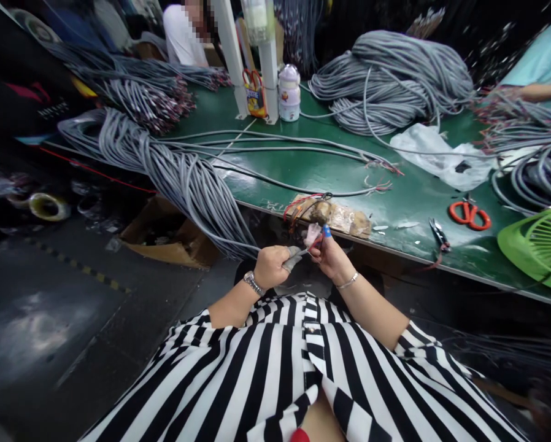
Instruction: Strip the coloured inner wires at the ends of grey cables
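My left hand [272, 266] is closed around a grey cable [232, 243] near its stripped end, with grey wrapping on the fingers. Thin red and pale wires [316, 242] stick out of that end. Closed on those wires is my right hand [333, 259], which has a blue cover on one fingertip. Just beyond both hands, a taped block [344, 218] sits on the bench edge, with red and black leads at its left. A thick hank of grey cable [178, 178] hangs over the edge to the left.
The green bench [275, 164] carries loose cables with stripped ends. To the right lie orange-handled scissors [469, 215], pliers [439, 234], a plastic bag [443, 156] and a green basket [540, 245]. Behind are a bottle [289, 93] and a large cable coil [390, 80]. Co-workers sit across the bench.
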The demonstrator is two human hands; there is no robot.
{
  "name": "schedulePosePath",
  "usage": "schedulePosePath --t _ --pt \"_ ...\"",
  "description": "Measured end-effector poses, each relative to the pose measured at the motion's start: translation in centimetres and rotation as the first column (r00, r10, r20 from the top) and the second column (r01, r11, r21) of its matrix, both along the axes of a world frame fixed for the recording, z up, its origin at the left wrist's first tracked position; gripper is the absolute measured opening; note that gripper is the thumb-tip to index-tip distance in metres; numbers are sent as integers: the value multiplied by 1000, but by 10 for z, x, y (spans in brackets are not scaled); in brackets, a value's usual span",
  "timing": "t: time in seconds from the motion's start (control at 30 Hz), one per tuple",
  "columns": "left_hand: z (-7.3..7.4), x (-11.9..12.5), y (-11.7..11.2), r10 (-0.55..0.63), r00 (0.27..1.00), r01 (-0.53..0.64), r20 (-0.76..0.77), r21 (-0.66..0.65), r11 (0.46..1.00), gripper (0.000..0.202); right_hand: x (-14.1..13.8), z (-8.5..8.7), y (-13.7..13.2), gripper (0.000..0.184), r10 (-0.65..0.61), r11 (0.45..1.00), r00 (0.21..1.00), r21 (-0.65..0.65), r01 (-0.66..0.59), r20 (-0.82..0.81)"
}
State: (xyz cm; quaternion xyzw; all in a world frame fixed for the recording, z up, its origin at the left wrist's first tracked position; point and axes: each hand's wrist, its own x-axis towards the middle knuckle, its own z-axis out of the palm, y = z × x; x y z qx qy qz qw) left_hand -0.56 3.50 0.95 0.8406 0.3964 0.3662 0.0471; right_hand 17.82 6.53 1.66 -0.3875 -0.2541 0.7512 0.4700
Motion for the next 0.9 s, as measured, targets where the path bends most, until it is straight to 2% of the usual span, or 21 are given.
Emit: schedulePosePath --t 0.13,0.27,0.37,0.43,0.53,0.63,0.67,0.7,0.77,0.8,0.83,0.9 --pt "-4 -13 -20 -18 1000 18 1 15 1000 23 11 -8 -6 59 30 999 999 -33 -32 -43" --pt "-19 -29 -42 -26 999 26 -47 -13 1000 20 23 -18 -9 60 28 999 1000 -33 -28 -14" --pt "-34 -41 -49 42 988 -55 -150 -81 995 20 31 -21 -13 59 23 1000 998 -21 -22 50" --pt "-39 -48 -47 106 973 -136 -203 -140 981 24 35 -19 -17 54 1 999 992 36 -5 127" --pt "-37 -60 -37 217 958 -257 -189 -225 940 34 46 -13 -24 42 -47 989 973 149 13 227" --pt "-23 -69 -23 289 951 -307 -111 -232 923 33 65 0 -28 27 -111 970 948 241 38 297" --pt "-16 -71 -18 299 949 -313 -96 -215 925 32 73 5 -26 24 -230 924 883 375 67 409" --pt "-8 -72 -12 309 947 -320 -84 -194 927 31 83 10 -23 21 -401 844 769 526 100 497" --pt "7 -70 -1 314 947 -320 -61 -164 933 31 104 18 -11 22 -652 667 535 741 71 536" --pt "15 -68 5 305 951 -310 -56 -157 938 31 115 21 -3 24 -728 605 432 795 40 532" --pt "22 -64 12 290 955 -295 -54 -153 943 31 125 23 5 27 -762 579 352 815 -4 544" --pt "35 -54 26 245 968 -251 -59 -152 956 32 143 24 21 33 -774 592 246 805 -47 584"
